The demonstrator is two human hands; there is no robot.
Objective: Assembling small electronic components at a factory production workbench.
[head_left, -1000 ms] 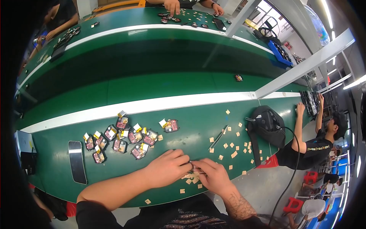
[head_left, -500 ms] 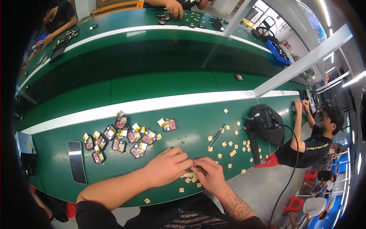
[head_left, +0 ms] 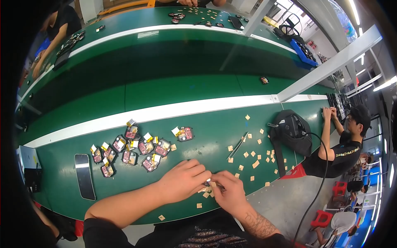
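Near the front edge of the green table, my left hand (head_left: 184,180) and my right hand (head_left: 230,191) meet with fingers pinched together. Between the fingertips shows a small dark piece with a whitish bit (head_left: 207,180). My left fingers grip it; most of it is covered. What the right fingers pinch is hidden. Just below them lies a little heap of square beige pieces (head_left: 205,194). Left of the hands sits a cluster of small black-cased circuit units (head_left: 129,157), each with red board and silver-yellow parts. One more such unit (head_left: 185,134) lies apart, farther off.
A phone (head_left: 85,177) lies at the left. Tweezers (head_left: 237,145) rest among scattered beige squares (head_left: 256,164). A black bag (head_left: 290,130) and a dark cable (head_left: 324,182) are at the right. Beyond runs a white rail (head_left: 165,113). A co-worker (head_left: 341,149) sits at the right.
The dark piece's whitish bit now shows between my fingertips. My right hand has turned slightly. The view has shifted a little. Across the table, a co-worker's hand has drawn back.
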